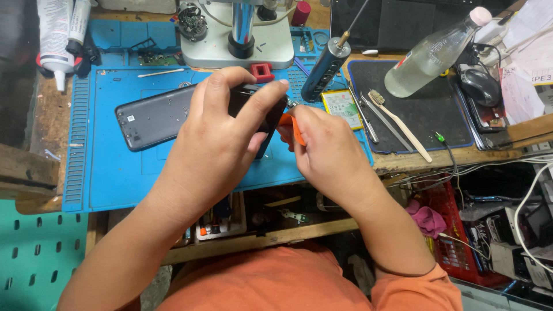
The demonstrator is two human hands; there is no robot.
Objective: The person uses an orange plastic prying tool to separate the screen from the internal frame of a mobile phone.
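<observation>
Phone point(253, 101), dark and slim, sits lifted off the blue work mat point(115, 167) near the middle of the bench, clasped in the left hand point(216, 138), whose fingers curl around its upper edge with the thumb laid across the top. At the phone's right edge the right hand point(328, 152) pinches an orange-handled tool point(295, 128) between thumb and fingers, its small metal tip touching the phone's corner. Judging by what lies around, the work looks well under way: a grey back cover point(152, 120) rests apart on the mat to the left, already off, and a flat battery point(341, 106) lies just right of the hands. How much is left inside the phone I cannot tell, since the hands hide most of it. Farther off stand a microscope base point(242, 43), a blue electric screwdriver point(325, 69) propped at a slant, a clear bottle point(429, 57), tweezers point(364, 118) and a toothbrush point(400, 124) on a black pad point(426, 118).
</observation>
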